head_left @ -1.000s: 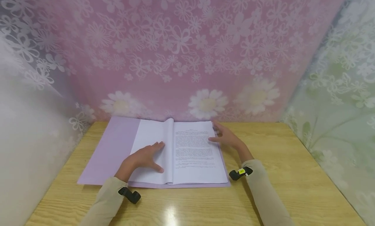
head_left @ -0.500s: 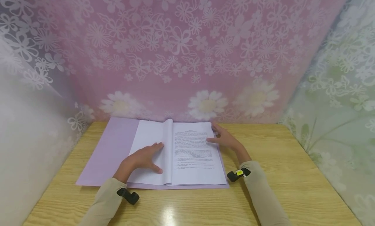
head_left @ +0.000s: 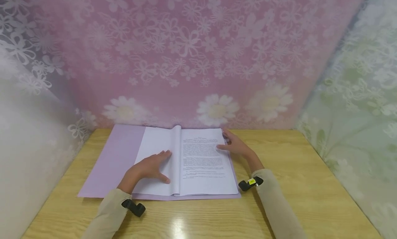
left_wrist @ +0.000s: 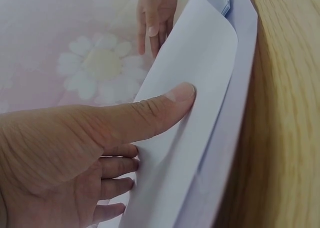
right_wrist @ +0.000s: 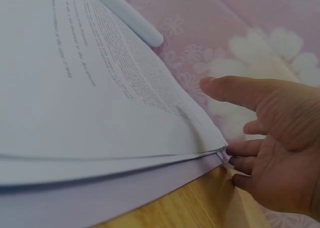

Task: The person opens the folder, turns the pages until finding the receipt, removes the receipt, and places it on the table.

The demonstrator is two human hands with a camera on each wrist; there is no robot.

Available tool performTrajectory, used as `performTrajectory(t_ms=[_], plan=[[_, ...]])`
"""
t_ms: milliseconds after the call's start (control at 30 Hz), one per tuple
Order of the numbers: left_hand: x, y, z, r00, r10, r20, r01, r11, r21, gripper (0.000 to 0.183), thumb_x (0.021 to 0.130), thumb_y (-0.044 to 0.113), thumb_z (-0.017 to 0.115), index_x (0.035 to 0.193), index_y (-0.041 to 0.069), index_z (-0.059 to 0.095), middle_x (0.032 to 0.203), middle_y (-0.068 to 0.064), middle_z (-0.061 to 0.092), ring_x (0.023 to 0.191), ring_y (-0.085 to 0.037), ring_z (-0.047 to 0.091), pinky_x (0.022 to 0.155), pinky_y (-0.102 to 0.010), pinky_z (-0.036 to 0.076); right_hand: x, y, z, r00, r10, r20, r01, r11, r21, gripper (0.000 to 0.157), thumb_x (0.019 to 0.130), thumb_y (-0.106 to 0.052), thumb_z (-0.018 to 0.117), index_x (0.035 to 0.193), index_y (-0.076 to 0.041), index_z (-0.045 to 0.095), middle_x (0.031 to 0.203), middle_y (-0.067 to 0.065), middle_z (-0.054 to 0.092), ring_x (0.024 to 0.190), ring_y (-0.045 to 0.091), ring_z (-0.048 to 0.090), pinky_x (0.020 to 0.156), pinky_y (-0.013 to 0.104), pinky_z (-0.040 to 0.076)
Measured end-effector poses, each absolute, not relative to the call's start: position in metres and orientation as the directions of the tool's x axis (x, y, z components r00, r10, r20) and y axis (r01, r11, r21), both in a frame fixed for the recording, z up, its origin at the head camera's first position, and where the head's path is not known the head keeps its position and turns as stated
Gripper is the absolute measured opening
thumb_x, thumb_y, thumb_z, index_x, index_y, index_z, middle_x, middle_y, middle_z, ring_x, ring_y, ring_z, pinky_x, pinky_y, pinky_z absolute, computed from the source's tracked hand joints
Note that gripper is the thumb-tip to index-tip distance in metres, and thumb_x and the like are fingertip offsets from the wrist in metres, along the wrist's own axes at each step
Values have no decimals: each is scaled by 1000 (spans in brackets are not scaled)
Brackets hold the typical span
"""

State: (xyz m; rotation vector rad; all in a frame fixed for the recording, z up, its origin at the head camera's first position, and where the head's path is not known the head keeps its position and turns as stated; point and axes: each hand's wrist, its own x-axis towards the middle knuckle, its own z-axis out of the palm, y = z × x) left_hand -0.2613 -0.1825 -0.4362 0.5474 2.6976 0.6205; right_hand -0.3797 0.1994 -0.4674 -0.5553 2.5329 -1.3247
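A lilac folder (head_left: 122, 159) lies spread on the table with a stack of white sheets inside. Its right-hand page (head_left: 203, 163) carries printed text, while the left-hand page (head_left: 158, 139) looks blank and curls up near the spine. My left hand (head_left: 150, 168) rests on that blank page, fingers and thumb spread; the left wrist view shows the thumb (left_wrist: 165, 107) lying on the paper. At the upper right edge of the printed page is my right hand (head_left: 237, 145). Its fingertips (right_wrist: 245, 148) touch the sheet edges, and the thumb is held apart from the fingers.
The wooden table (head_left: 279, 156) extends to both sides of the folder and in front of it. A pink flowered backdrop (head_left: 186, 60) rises right behind the folder, with pale walls at left and right. Each wrist wears a black camera.
Both hands keep the same pose on the pages. The whole scene sits slightly farther left in the head view, as the camera has shifted a little.
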Motion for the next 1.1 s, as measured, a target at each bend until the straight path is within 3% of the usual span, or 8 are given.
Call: performTrajectory(t_ms=[133,367,467,633,700,800,933,1100], plan=[[-261,-182,-436,-871,436,-225,295,831,471,116,73,42,91,160,0,26,168,-19,24,155,-40,23,125,-55,24,-376,198,-469,-909,-415,-37,-208,529,-823,103,92,-32,78,165,-9,9,169,21,19,156,41,21,125,58,23],[-264,-182,-432,-869,441,-224,302,832,465,116,75,43,90,161,1,25,168,-19,23,156,-40,22,126,-56,23,-375,197,-464,-921,-390,-17,-208,528,-823,99,92,-32,77,165,-13,13,166,20,28,140,42,44,116,57,38],[-267,-182,-431,-873,430,-230,290,838,463,117,74,44,90,162,3,24,169,-18,23,156,-39,23,126,-55,24,-377,198,-462,-924,-383,-11,-211,533,-820,99,92,-34,78,165,-14,14,166,19,28,138,43,47,114,57,40],[-269,-181,-434,-875,419,-244,269,838,474,118,73,45,91,162,5,24,169,-18,22,156,-39,22,126,-55,24,-378,201,-458,-923,-385,7,-227,529,-818,93,94,-31,76,165,-13,18,167,18,27,149,45,35,120,60,32],[-269,-181,-436,-874,419,-246,267,837,477,118,73,45,91,162,5,24,169,-18,22,156,-39,22,126,-55,23,-379,202,-456,-923,-384,21,-225,493,-841,88,95,-26,74,164,-11,21,167,19,28,153,43,28,123,60,26],[-268,-181,-437,-876,415,-245,264,839,476,118,73,46,91,162,6,24,169,-17,22,156,-38,22,126,-55,23,-381,203,-455,-921,-385,60,-229,411,-883,79,97,-17,71,161,-7,27,165,21,32,154,42,28,125,59,23],[-267,-181,-437,-877,409,-250,256,840,478,118,73,46,91,162,6,24,169,-18,22,156,-39,22,126,-55,24,-383,203,-456,-920,-380,95,-231,329,-916,70,98,-12,69,158,-5,33,159,25,40,146,43,42,119,56,36],[-265,-184,-436,-877,408,-254,250,839,483,118,73,45,91,162,5,24,169,-19,22,156,-39,22,126,-55,24,-384,205,-453,-923,-376,84,-210,307,-928,73,99,-17,69,161,-10,30,156,20,47,139,40,52,109,49,50]])
